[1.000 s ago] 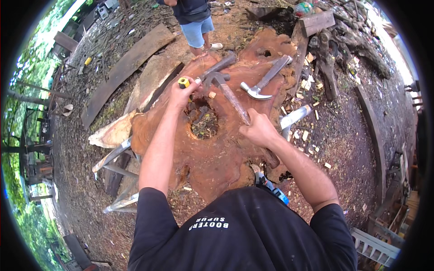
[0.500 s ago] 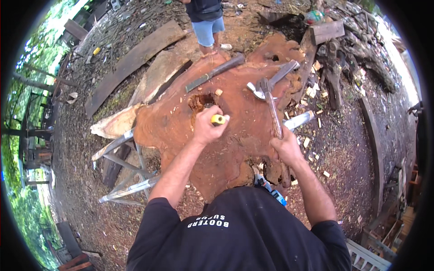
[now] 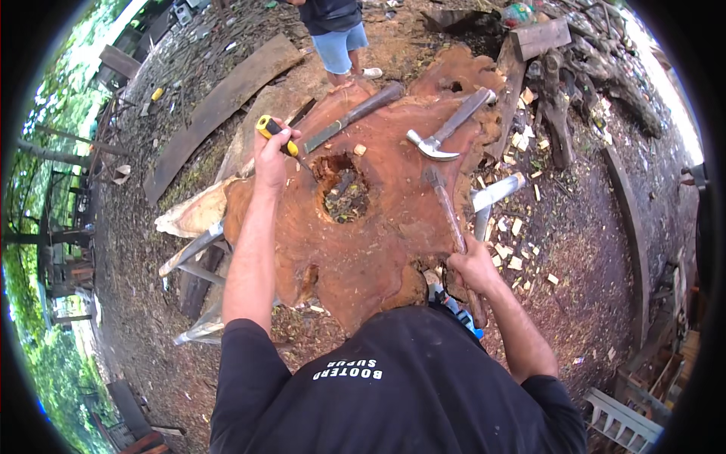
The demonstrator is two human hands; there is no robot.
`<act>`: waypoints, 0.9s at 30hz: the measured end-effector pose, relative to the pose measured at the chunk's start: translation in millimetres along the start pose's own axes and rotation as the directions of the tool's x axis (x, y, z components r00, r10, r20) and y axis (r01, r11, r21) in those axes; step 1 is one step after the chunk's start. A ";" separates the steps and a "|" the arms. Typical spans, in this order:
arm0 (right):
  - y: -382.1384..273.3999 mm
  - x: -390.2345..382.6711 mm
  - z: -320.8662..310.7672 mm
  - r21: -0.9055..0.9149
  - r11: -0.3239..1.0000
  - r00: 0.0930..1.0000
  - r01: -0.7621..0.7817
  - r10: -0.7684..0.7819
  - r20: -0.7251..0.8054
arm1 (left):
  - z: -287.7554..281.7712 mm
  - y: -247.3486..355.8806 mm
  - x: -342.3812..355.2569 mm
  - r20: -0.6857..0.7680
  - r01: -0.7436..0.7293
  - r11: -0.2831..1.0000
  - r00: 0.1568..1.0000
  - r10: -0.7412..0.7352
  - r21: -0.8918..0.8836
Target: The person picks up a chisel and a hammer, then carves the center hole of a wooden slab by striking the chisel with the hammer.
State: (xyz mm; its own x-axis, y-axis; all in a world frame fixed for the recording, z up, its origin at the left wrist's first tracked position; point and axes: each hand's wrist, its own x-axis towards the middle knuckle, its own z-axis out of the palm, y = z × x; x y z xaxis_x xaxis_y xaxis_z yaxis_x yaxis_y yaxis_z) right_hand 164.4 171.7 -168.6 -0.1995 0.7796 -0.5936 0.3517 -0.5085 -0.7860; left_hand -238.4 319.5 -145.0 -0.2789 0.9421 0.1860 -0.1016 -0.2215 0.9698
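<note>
A thick reddish-brown wood slab (image 3: 393, 250) lies before me with a ragged hole (image 3: 345, 193) through it. My left hand (image 3: 271, 157) is closed round the yellow-and-black handle of a chisel (image 3: 289, 145), whose narrow blade slants down toward the hole's upper-left rim. My right hand (image 3: 474, 265) grips the wooden handle of a hammer (image 3: 448, 206), its dark head over the slab's right part. Beyond that head lies a claw hammer (image 3: 454, 125) with a bright metal claw. A long, wide-bladed chisel (image 3: 355, 115) with a dark handle rests above the hole, beside a small wood chip (image 3: 360, 150).
A person (image 3: 338, 41) in light-blue shorts stands at the slab's far edge. Metal stand legs (image 3: 499, 191) show beneath it. Planks (image 3: 219, 113) lie at far left, roots and logs (image 3: 556, 113) at far right, and wood chips (image 3: 516, 226) on the ground.
My left hand has moved left and away from me with the chisel, uncovering the hole. The hammer in my right hand has dropped nearer me, its head now apart from the claw hammer.
</note>
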 end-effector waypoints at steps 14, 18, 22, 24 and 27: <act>9.5 7.6 7.1 -0.223 0.973 0.996 0.061 -0.073 -0.045 | 18.8 -13.5 0.0 0.128 -0.051 0.871 0.992 -0.014 0.489; 7.8 12.4 4.5 -0.165 0.985 0.999 0.048 -0.044 0.024 | 19.2 -17.7 -1.2 0.128 -0.054 0.889 0.992 -0.005 0.454; 6.0 12.5 3.9 -0.195 0.979 0.998 0.063 -0.062 0.014 | 12.7 -29.3 -3.4 0.093 -0.089 0.902 0.994 0.055 0.423; 12.2 13.7 2.9 -0.345 0.937 0.995 0.060 -0.083 -0.054 | 12.6 -31.3 -3.8 0.078 -0.096 0.896 0.995 0.069 0.433; 5.3 12.5 6.8 -0.347 0.938 0.999 0.008 -0.021 -0.034 | 13.5 -31.8 -5.7 0.047 -0.092 0.907 0.996 0.080 0.410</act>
State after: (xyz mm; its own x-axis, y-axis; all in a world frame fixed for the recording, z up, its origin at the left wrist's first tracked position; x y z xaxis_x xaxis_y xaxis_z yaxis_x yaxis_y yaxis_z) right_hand 157.6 176.3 -181.4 -0.1754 0.8023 -0.5705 0.6457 -0.3437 -0.6819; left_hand -220.7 324.6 -174.7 -0.2412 0.9320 0.2705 0.3255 -0.1849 0.9273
